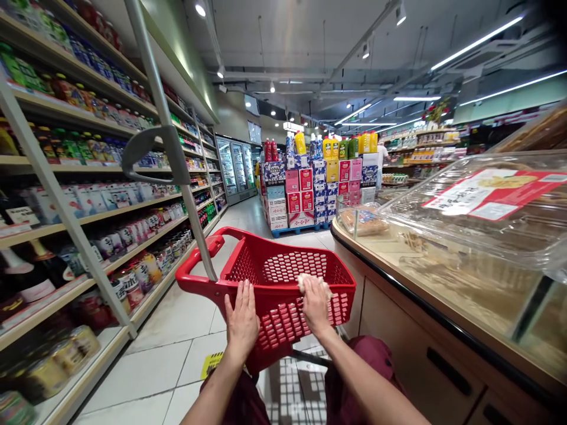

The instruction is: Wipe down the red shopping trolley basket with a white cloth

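Right hand (315, 304) clasps a pale cloth (303, 282) against the red cart (279, 290) beneath; the left hand (243, 323) lies flat alongside, fingers extended. The cloth looks soft, light, best gathered under the palm; the cart seems stiff, best steadied by its rim.

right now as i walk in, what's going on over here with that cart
A person has both bare hands at the near side of a red cart. The left hand lies flat against it, fingers up near the rim. The right hand holds a crumpled, whitish cloth at the rim. The cart stands between shelves on the left and a counter on the right, with stacked boxes farther ahead.
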The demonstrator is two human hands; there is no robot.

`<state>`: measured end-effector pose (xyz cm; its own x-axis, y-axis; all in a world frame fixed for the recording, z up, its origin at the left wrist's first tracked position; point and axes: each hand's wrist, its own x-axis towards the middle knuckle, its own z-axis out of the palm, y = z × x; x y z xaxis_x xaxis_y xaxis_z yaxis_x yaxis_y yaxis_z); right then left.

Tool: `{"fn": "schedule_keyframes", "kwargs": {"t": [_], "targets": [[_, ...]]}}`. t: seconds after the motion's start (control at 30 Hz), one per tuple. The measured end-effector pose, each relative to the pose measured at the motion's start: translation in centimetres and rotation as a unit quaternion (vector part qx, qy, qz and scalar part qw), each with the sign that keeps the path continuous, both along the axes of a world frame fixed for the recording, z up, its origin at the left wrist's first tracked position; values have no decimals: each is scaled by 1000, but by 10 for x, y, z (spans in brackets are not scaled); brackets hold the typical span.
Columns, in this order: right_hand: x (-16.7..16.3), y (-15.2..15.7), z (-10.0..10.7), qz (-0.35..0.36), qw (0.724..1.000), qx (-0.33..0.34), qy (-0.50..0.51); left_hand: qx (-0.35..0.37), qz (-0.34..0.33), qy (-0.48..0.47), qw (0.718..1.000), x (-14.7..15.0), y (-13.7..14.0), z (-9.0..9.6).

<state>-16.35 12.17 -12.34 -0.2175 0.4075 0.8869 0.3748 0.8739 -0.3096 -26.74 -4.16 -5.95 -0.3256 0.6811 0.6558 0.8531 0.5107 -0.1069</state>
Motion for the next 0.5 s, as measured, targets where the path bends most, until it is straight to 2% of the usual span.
{"fn": "schedule_keyframes", "kwargs": {"t": [0.13,0.2,0.3,0.37,0.5], "targets": [[-33,-34,6,66,996,49,-33,-4,-11,5,1000,-5,-4,-1],[-31,-33,9,81,994,61,-46,9,2,12,1000,-11,-10,1],[-15,-17,10,60,997,34,-37,19,10,22,1000,-19,-18,6],[-17,-18,13,58,998,18,-29,19,7,23,1000,-20,-21,7],[-61,-58,33,123,991,23,-52,22,-2,35,999,-23,-26,9]]}}
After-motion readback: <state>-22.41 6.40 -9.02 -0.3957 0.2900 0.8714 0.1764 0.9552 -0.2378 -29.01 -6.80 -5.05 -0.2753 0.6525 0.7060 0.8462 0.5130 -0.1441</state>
